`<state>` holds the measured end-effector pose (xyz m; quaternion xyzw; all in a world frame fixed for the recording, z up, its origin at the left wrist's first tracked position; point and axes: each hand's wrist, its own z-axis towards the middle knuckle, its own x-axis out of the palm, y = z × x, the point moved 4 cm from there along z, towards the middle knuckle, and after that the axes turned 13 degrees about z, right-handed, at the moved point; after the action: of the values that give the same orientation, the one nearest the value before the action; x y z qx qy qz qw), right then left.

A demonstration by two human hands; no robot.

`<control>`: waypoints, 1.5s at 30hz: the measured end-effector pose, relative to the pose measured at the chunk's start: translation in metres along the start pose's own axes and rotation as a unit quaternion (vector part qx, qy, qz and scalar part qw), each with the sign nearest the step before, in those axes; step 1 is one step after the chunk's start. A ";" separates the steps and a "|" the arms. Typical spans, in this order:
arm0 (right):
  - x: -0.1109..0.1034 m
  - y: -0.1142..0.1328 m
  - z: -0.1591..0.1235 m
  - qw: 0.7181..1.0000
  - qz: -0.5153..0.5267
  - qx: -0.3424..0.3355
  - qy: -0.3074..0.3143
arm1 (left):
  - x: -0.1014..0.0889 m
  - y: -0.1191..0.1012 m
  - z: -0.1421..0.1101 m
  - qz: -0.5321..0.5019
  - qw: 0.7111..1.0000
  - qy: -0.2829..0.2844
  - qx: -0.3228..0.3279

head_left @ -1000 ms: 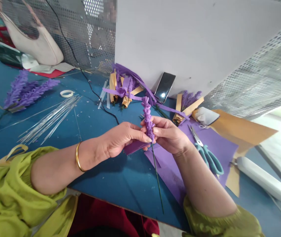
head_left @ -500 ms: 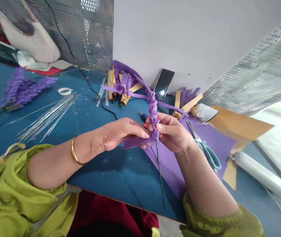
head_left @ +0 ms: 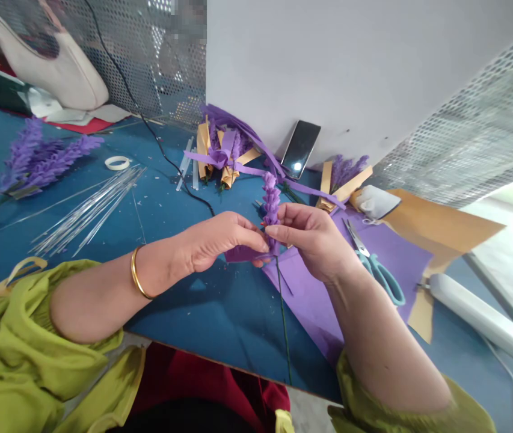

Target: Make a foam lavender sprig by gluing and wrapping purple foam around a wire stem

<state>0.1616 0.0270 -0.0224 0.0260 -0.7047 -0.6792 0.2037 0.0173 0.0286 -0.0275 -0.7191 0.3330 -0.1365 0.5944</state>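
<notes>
A purple paper lavender flower [head_left: 271,195] stands upright between my hands, its green wire stem [head_left: 284,325] hanging down past the table edge. My right hand [head_left: 308,237] pinches the lower part of the bloom between thumb and fingers. From the left, my left hand [head_left: 227,240] is closed on a purple paper strip [head_left: 240,255] that meets the base of the bloom. Beneath the hands lies a large purple paper sheet [head_left: 310,307]. The fingertips partly cover the spot where strip and bloom join.
On the right are scissors [head_left: 380,276] and a white glue gun [head_left: 477,313] beside brown paper [head_left: 450,219]. A phone [head_left: 301,149] leans at the back near wrapped lavender bunches [head_left: 224,156]. Leftward lie wires [head_left: 91,207], a tape roll [head_left: 117,163], finished lavender [head_left: 49,159] and a black cable [head_left: 148,129].
The flower has shifted slightly left and turned, its stem swinging left too. My right hand's fingers have moved a little left and opened somewhat around the bloom. The left hand has barely moved.
</notes>
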 end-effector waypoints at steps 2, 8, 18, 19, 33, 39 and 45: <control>0.003 0.000 -0.001 1.000 -0.017 -0.008 -0.022 | 0.001 0.001 0.001 -0.003 1.000 0.004 -0.011; 0.008 -0.001 -0.005 0.987 -0.129 -0.043 -0.084 | 0.003 0.010 0.006 -0.014 0.999 -0.007 -0.032; 0.006 0.001 -0.008 0.969 -0.175 -0.074 -0.159 | 0.003 0.013 0.008 -0.024 0.999 -0.035 -0.012; 0.005 0.000 -0.007 0.977 -0.146 -0.065 -0.139 | 0.003 0.012 0.008 -0.029 0.999 -0.037 -0.014; -0.011 -0.015 0.005 0.988 0.127 0.053 0.070 | 0.005 0.006 0.004 -0.115 0.993 0.002 0.007; -0.010 -0.010 0.005 0.988 0.111 0.042 0.097 | 0.006 0.007 0.004 -0.115 0.993 0.026 0.006; -0.008 -0.006 0.003 0.992 0.088 0.031 0.083 | 0.002 0.004 0.004 -0.077 0.995 0.061 -0.001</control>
<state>0.1662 0.0320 -0.0297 0.0266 -0.7057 -0.6315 0.3200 0.0201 0.0301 -0.0324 -0.7334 0.3122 -0.2258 0.5601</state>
